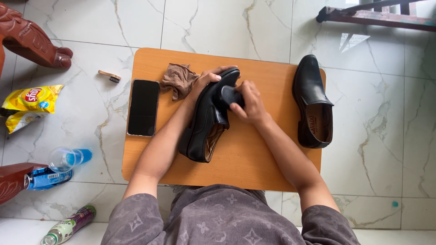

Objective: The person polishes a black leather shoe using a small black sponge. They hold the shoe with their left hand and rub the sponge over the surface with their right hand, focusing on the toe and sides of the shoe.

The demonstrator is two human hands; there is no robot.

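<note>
Nearest, the person's lap in a grey patterned shirt (222,222) covers the near edge of the wooden tabletop (254,168), and the picture's lower border cuts the shirt off. On the floor off the near left corner lie a bottle (68,225), partly cut off, a clear cup (61,159) with a blue bottle inside it or behind it, hard to tell which, and farther on a yellow snack bag (28,105). At mid tabletop the black shoe (210,115) lies tipped on its side, long axis near to far, toe toward the far edge, its opening facing right. The left hand (204,84) has its grip clenched over the toe; the right hand (247,104) is grasping a dark pad (229,96) pressed on the upper. A phone (143,107) lies by the left edge, a brown cloth (180,80) beyond it, a second shoe (312,102) along the right edge
</note>
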